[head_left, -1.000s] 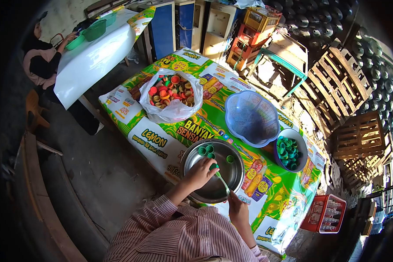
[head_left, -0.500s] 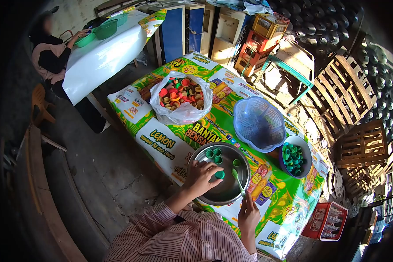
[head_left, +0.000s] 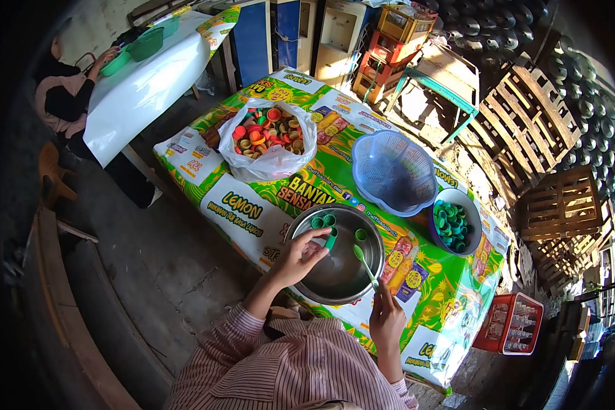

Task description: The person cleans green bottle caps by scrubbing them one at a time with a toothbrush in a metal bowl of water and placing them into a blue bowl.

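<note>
In the head view, my left hand (head_left: pixel 299 261) is over a round metal basin (head_left: pixel 335 295), with a green bottle cap (head_left: pixel 331 239) pinched between thumb and fingers. My right hand (head_left: pixel 387 314), at the basin's near right rim, grips a light-green tool with a spoon-like head (head_left: pixel 366 264), whose head end reaches over the basin. Near the basin's far side lie a few more green caps (head_left: pixel 318 223). One single green cap (head_left: pixel 361 235) sits apart, to the right of them.
A white plastic bag (head_left: pixel 266 168) of red, orange and tan caps stands on the patterned tablecloth. A blue colander (head_left: pixel 393 179) and a bowl (head_left: pixel 477 225) of green caps are at the right. Another person (head_left: pixel 65 102) sits at a white table (head_left: pixel 143 89). Below is a red crate (head_left: pixel 502 324).
My left hand has lifted the green cap and tilted it, with its fingers now pinching its side. The right hand still holds the light-green tool. The whole view has shifted slightly.
</note>
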`<state>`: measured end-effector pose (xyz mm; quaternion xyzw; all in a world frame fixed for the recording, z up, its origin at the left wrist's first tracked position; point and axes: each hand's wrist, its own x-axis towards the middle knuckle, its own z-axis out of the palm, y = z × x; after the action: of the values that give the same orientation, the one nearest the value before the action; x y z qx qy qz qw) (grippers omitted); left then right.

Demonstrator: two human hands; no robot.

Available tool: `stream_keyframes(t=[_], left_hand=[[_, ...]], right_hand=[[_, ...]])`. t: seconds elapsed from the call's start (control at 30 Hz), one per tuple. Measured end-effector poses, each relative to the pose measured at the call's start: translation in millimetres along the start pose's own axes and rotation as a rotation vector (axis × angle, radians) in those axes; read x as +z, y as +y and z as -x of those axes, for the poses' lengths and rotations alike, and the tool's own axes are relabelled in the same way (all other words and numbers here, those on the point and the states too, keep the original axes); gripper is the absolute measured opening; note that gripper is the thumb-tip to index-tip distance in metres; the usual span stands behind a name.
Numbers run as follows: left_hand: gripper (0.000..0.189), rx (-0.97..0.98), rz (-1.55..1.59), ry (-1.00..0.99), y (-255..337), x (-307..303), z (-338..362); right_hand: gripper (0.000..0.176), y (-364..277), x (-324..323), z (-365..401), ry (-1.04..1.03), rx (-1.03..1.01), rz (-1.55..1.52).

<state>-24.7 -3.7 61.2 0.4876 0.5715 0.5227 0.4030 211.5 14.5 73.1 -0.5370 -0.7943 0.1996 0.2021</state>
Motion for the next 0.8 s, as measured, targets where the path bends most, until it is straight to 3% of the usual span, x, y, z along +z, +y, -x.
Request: stream_keyframes(t=[0.03,0.07,0.13,0.37,0.6,0.67,0.7,0.73,0.8], left_hand=[[0.035,-0.063,0.394,-0.042,4,-1,1],[0.035,-0.056,0.394,-0.042,11,-3,2],[0.038,0.005,0.734,-0.139,31,-8,13],[0.039,0.256,0.734,-0.278,86,-15,30],[0.038,0.191,0.836,-0.254,84,-9,30],[0.035,0.13,0.746,-0.211,69,-3,21],[0.033,0.165,0.23,-0.115,54,4,14],[0.031,0.314,-0.582,-0.067,45,7,6],[0.029,0.184,-0.491,-0.089,5,17,4]], right_hand=[[0.032,2,0,1,0.016,-0.013,-0.065],[0.034,4,0,0,0.035,-0.03,-0.128],[0.034,-1,-5,-1,0.044,-0.038,-0.148],[0.036,-14,-19,-1,0.042,-0.021,-0.237],[0.037,-12,-20,0,0.098,-0.071,-0.232],[0.037,-9,-17,1,0.111,-0.065,-0.278],[0.037,-4,-10,2,0.153,-0.093,-0.332],[0.034,8,7,3,0.222,-0.097,-0.402],[0.031,24,20,4,0.008,-0.068,0.077]])
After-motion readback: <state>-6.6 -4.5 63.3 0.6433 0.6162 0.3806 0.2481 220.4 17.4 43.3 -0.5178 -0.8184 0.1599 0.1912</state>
